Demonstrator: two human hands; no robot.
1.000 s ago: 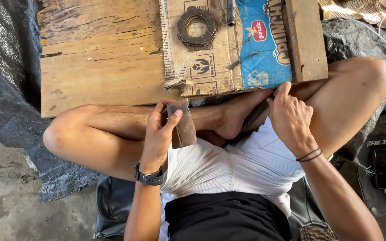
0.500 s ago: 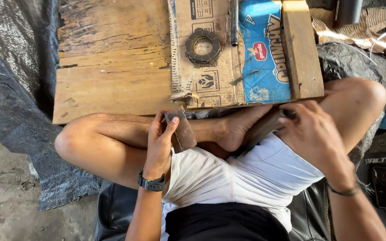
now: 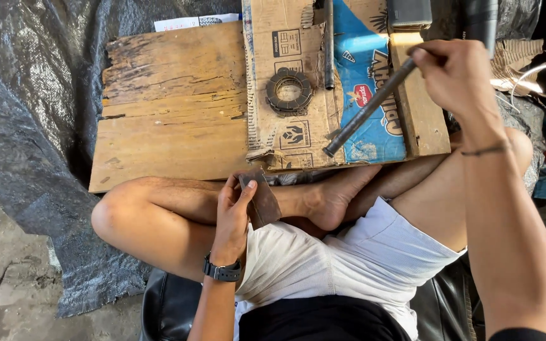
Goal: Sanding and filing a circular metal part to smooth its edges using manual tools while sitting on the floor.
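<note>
One toothed ring (image 3: 289, 91) lies on flattened cardboard (image 3: 285, 136)

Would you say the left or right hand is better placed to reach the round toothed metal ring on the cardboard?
Probably the right hand: it is raised over the board holding a dark metal rod beside the ring; the left hand holds a brown piece at the lap.

Left hand (image 3: 234, 211) low — right hand (image 3: 453, 76) raised

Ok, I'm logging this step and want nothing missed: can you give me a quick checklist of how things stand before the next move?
1. Right hand grips the dark metal rod: ok.
2. Left hand holds the small dark flat piece: ok.
3. Toothed ring lies flat on the cardboard: ok.
4. Rod's lower end off the cardboard: cannot tell.
5. Wooden board rests level: cannot tell.
</note>
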